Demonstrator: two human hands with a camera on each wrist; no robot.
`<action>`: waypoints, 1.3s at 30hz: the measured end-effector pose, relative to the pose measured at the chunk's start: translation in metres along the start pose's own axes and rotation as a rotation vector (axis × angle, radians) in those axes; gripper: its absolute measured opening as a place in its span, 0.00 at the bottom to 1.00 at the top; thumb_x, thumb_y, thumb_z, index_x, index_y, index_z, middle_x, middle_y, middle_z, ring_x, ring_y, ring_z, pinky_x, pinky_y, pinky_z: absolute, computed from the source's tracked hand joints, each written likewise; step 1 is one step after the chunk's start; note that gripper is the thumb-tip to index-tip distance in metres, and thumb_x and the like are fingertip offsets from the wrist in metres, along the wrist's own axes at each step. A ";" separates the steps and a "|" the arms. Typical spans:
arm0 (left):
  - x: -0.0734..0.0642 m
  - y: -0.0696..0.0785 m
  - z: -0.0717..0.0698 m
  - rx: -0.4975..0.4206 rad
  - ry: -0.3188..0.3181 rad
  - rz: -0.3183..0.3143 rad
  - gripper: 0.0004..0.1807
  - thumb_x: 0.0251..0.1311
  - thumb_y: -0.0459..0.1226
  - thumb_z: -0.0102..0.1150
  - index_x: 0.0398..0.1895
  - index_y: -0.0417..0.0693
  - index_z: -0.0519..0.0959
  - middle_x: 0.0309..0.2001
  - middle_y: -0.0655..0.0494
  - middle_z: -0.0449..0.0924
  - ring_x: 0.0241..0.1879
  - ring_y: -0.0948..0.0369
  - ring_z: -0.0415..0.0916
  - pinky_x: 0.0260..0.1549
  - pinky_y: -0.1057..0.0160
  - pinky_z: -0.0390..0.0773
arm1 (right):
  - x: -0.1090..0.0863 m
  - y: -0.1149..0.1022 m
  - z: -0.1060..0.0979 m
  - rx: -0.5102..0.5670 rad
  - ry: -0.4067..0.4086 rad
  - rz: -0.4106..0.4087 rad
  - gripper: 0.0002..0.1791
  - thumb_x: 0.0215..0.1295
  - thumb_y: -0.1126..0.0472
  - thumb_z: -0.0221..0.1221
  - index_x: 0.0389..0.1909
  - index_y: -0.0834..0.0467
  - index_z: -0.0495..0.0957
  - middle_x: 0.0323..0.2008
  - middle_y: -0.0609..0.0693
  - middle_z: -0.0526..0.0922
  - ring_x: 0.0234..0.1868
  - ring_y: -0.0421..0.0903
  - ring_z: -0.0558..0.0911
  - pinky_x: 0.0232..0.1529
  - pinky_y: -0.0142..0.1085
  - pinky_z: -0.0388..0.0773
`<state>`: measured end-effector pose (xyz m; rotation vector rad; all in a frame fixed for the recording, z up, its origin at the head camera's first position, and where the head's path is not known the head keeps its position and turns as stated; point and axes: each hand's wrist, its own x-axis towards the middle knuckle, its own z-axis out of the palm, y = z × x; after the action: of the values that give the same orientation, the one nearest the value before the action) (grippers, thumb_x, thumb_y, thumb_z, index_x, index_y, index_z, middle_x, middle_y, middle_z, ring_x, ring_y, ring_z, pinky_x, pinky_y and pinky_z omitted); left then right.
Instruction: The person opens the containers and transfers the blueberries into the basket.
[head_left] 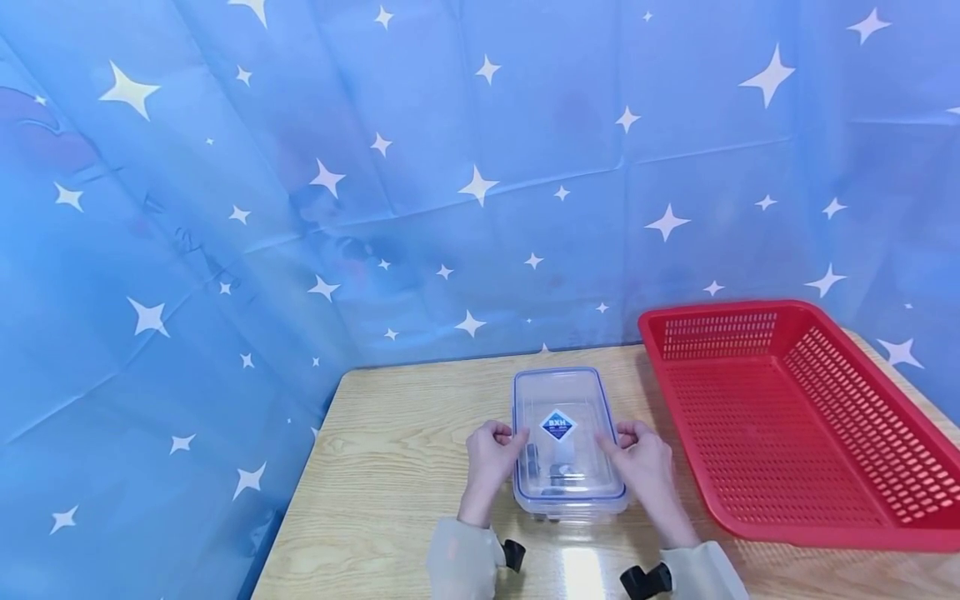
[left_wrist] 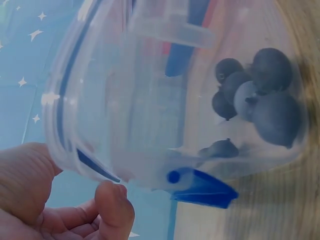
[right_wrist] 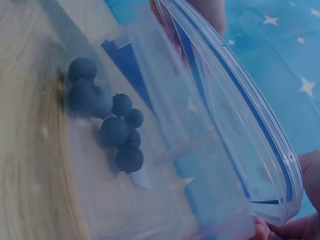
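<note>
A clear plastic lid [head_left: 558,390] with a blue seal and a diamond-shaped label sits over a clear food container [head_left: 572,509]. My left hand [head_left: 489,460] pinches the lid's left edge between thumb and fingers. On the opposite edge, my right hand [head_left: 647,460] grips it the same way. In the right wrist view the lid [right_wrist: 235,105] looks tilted against the container [right_wrist: 165,125]. Several dark round berry-like pieces [left_wrist: 277,117] lie at the container's bottom. A blue clip [left_wrist: 205,189] sticks out from the container's side in the left wrist view.
A large red plastic basket [head_left: 780,450] with perforated sides stands on the wooden table [head_left: 390,467], right of the container. A blue curtain with white stars [head_left: 480,208] hangs behind the table and along its left side.
</note>
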<state>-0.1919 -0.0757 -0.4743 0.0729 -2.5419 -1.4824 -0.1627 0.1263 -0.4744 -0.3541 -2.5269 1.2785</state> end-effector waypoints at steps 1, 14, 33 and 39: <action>0.000 0.001 -0.001 0.002 0.004 0.003 0.12 0.48 0.38 0.68 0.24 0.38 0.78 0.19 0.58 0.72 0.20 0.67 0.66 0.19 0.70 0.70 | 0.000 -0.002 -0.001 -0.003 0.000 0.004 0.19 0.53 0.56 0.66 0.37 0.68 0.78 0.26 0.55 0.78 0.28 0.51 0.76 0.28 0.39 0.69; 0.005 0.004 -0.035 0.040 0.009 0.050 0.12 0.48 0.38 0.68 0.24 0.36 0.78 0.19 0.56 0.74 0.19 0.67 0.67 0.19 0.70 0.71 | -0.009 -0.027 0.003 0.097 -0.052 -0.095 0.18 0.52 0.60 0.67 0.37 0.71 0.77 0.24 0.54 0.76 0.24 0.44 0.73 0.25 0.31 0.70; -0.003 -0.034 -0.110 0.123 0.012 0.006 0.11 0.50 0.37 0.67 0.25 0.36 0.78 0.20 0.55 0.73 0.18 0.66 0.67 0.16 0.70 0.69 | -0.044 -0.061 0.049 0.319 -0.260 -0.192 0.22 0.49 0.66 0.68 0.42 0.75 0.74 0.23 0.49 0.72 0.20 0.36 0.69 0.21 0.27 0.71; -0.010 -0.049 -0.132 0.149 0.025 -0.042 0.11 0.51 0.37 0.66 0.27 0.35 0.79 0.20 0.55 0.73 0.19 0.64 0.68 0.14 0.70 0.70 | -0.057 -0.070 0.065 0.366 -0.310 -0.214 0.24 0.46 0.68 0.68 0.43 0.77 0.73 0.24 0.50 0.72 0.21 0.35 0.69 0.21 0.26 0.71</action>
<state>-0.1594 -0.2117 -0.4556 0.1663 -2.6422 -1.2946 -0.1393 0.0183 -0.4626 0.2044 -2.4048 1.7724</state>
